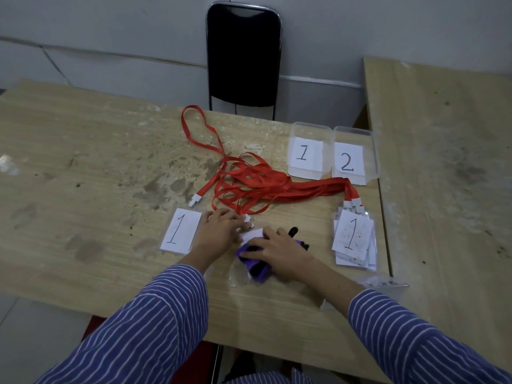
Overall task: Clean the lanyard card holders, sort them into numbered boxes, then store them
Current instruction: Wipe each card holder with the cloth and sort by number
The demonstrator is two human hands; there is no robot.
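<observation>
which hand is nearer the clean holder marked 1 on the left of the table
Left. The left hand lies just right of that card holder, almost touching its edge. The right hand is further right, pressing the purple cloth.

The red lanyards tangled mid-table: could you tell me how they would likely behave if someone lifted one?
The red lanyards look like thin flat ribbon lying in loose loops, so probably floppy and light. They overlap in a tangle, so lifting one would likely drag others. Several lead towards the stacked card holders, which may trail along.
</observation>
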